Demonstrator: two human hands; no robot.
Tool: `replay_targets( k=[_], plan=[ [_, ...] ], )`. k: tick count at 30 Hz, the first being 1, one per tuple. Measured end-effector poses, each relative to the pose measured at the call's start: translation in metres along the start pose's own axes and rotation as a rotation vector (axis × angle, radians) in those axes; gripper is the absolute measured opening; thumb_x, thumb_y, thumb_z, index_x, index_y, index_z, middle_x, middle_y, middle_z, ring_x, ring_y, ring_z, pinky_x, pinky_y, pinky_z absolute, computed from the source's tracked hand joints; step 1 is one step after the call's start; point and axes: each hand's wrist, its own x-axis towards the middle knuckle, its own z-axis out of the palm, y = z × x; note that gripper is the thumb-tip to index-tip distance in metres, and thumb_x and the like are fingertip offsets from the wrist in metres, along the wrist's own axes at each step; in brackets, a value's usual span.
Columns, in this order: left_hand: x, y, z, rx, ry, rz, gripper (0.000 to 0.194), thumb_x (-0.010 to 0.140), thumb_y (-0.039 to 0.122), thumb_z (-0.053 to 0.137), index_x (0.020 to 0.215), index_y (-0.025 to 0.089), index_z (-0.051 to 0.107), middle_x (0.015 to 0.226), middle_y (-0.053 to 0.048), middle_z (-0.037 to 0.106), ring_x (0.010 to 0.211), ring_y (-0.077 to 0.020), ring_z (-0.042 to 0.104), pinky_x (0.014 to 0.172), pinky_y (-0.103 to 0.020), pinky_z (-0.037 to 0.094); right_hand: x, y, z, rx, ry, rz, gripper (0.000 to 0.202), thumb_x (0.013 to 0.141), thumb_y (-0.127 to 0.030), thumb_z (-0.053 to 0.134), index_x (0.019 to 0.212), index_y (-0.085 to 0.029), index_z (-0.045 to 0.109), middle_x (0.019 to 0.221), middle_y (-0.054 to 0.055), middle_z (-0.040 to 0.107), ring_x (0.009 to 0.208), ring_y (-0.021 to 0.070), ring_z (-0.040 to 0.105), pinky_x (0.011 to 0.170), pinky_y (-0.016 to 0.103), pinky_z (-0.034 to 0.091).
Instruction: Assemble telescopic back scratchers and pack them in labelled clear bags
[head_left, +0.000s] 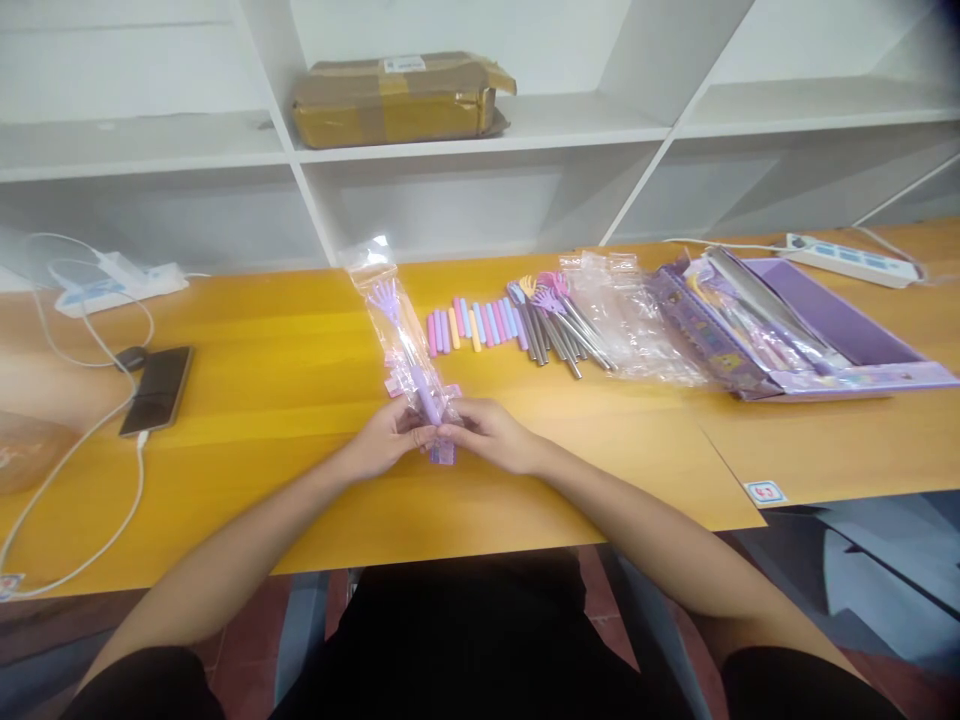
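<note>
A purple back scratcher (pixel 426 392) with a claw-shaped head and a metal rod lies inside a clear plastic bag (pixel 373 262). My left hand (pixel 386 438) grips the bag's near end from the left, thumb on top. From the right, my right hand (pixel 491 432) holds the same end, and the two thumbs almost meet over it. Pink and purple printed card shows around the handle. To the right lie a row of pastel handle sleeves (pixel 480 325) and a pile of back scratcher rods with coloured claw heads (pixel 559 320).
Clear plastic bags (pixel 637 320) lie beside an open purple box (pixel 862 375) holding packed pieces. At left are a phone (pixel 157 390) with a cable and a power strip (pixel 124 288); another power strip (pixel 851 260) lies far right. A taped carton (pixel 397 100) sits on the shelf.
</note>
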Motion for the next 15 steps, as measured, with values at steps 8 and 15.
replay_targets(
  k=[8, 15],
  plan=[
    [-0.003, -0.001, 0.001, 0.024, -0.060, -0.017, 0.043, 0.097, 0.043, 0.086, 0.131, 0.019, 0.072, 0.125, -0.012, 0.078, 0.115, -0.0266, 0.075, 0.102, -0.042, 0.061, 0.001, -0.001, -0.001, 0.057, -0.026, -0.030, 0.052, 0.117, -0.059, 0.052, 0.099, -0.017, 0.077, 0.095, 0.005, 0.080, 0.086, 0.0181, 0.073, 0.083, 0.028, 0.055],
    [-0.003, -0.009, -0.003, 0.189, -0.035, 0.007, 0.046, 0.094, 0.050, 0.086, 0.125, 0.018, 0.073, 0.116, -0.010, 0.078, 0.105, -0.0256, 0.075, 0.096, -0.041, 0.061, -0.001, 0.007, 0.000, -0.127, 0.008, -0.102, 0.058, 0.117, -0.061, 0.048, 0.087, -0.018, 0.072, 0.083, 0.004, 0.074, 0.078, 0.0171, 0.067, 0.077, 0.028, 0.051]
  ],
)
